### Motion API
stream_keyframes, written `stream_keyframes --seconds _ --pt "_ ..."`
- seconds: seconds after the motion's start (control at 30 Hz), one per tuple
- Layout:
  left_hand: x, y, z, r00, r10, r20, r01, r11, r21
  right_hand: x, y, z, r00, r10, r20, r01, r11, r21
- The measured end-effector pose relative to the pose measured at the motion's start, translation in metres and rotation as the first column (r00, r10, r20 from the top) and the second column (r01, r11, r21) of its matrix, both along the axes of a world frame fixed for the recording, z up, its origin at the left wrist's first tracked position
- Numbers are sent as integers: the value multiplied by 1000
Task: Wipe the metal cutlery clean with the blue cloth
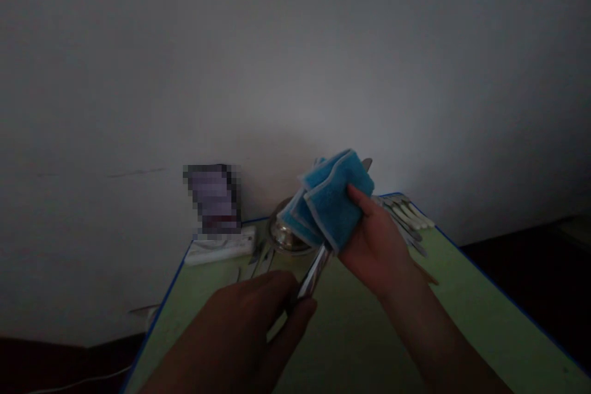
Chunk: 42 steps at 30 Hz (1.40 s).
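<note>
Left grip (261, 308) around knife handle (316, 272), cloth (339, 200) beyond

At the table's (475, 314) far left corner, a white block (219, 250) below a pixelated panel (215, 200); near the far edge, a metal bowl (284, 237); at the far right corner, white-handled cutlery (410, 212).

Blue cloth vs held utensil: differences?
Colour: the cloth is blue; the utensil silvery and shiny. Shape: the cloth is folded and broad; the utensil long and slim. Hold: the right hand has the cloth; the left hand grips the utensil's near end. Both are held above the table.
</note>
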State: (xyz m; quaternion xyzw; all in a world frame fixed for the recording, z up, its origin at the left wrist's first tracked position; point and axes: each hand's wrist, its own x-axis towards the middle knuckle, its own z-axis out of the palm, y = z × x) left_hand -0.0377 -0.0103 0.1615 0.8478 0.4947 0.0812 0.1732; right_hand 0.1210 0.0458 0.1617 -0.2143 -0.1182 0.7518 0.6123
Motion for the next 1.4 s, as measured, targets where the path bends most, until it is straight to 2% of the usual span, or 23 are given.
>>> stream_keyframes --seconds 0.2,0.33,0.4,0.57,0.77,0.93,1.07,1.2,1.4 --pt "-17 -1 -2 999 36 -13 -37 995 -93 19 12 1 980 -201 10 201 979 -23" --pt "-15 1 0 999 22 38 -20 998 -58 11 16 -6 966 -257 13 257 966 -11" --pt "-9 1 2 998 0 58 1 1000 -19 0 14 -12 972 -234 34 235 972 -25" --pt "5 4 7 999 20 28 -21 999 38 -26 2 -25 996 9 88 2 993 -117" --pt "3 13 6 986 142 -83 -138 989 53 -37 -7 -35 993 12 119 -3 997 -76" --pt "4 11 5 994 104 -34 -103 994 37 -34 -3 -35 992 28 122 -22 998 -55" --pt "0 5 6 996 91 -9 -92 994 -62 -21 8 -31 995 -35 95 41 997 -71" --pt "-13 2 5 994 107 15 -104 984 -145 -1 19 -23 983 -165 86 171 983 -73" --pt "-34 5 0 992 96 87 -84 988 -126 15 24 -16 951 -301 66 303 953 -12"
